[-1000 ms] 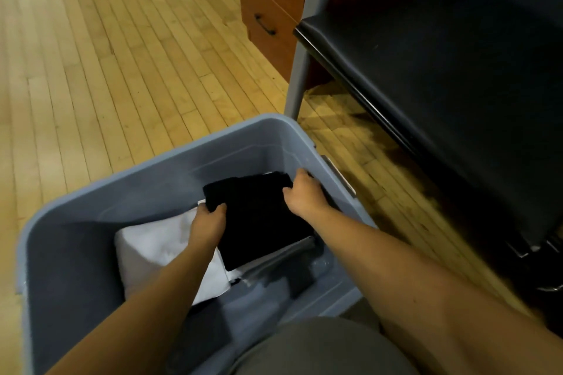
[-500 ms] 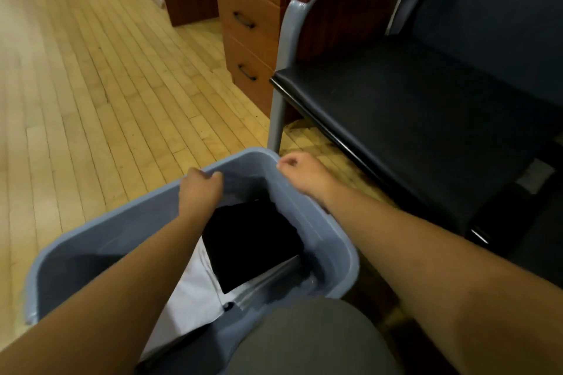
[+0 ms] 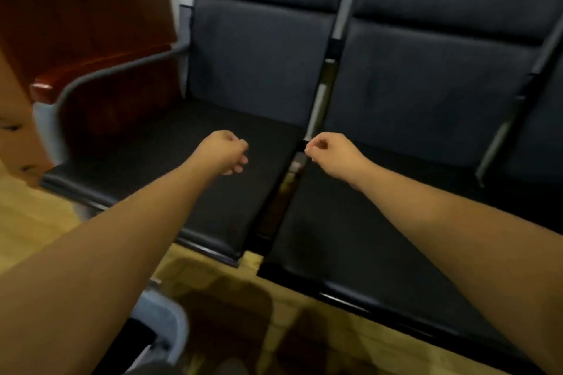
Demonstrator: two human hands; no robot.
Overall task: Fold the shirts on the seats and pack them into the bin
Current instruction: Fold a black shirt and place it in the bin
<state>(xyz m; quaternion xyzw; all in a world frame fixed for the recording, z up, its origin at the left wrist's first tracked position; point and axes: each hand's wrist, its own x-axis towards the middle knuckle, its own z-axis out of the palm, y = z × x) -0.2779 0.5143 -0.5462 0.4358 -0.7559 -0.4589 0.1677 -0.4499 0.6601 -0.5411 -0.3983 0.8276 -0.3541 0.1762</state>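
Observation:
My left hand [image 3: 226, 151] hovers over the left black seat [image 3: 158, 158], its fingers loosely curled and holding nothing. My right hand [image 3: 333, 155] hangs above the gap between the left seat and the right black seat [image 3: 374, 240], also loosely curled and holding nothing. No shirt lies on either seat cushion in view. Only a corner of the grey-blue bin [image 3: 172, 321] shows at the bottom left, beneath my left forearm. Its contents are out of sight.
A wooden armrest on a grey metal frame [image 3: 91, 70] borders the left seat. Behind it stands a brown wooden cabinet [image 3: 85, 9]. Padded backrests [image 3: 259, 55] rise behind the seats. Light wooden floor [image 3: 27, 216] runs in front of them.
Both hands let go of the black folded shirt in the bin, rose out of it and now hover over the seats. The view swung up from the bin to the chairs.

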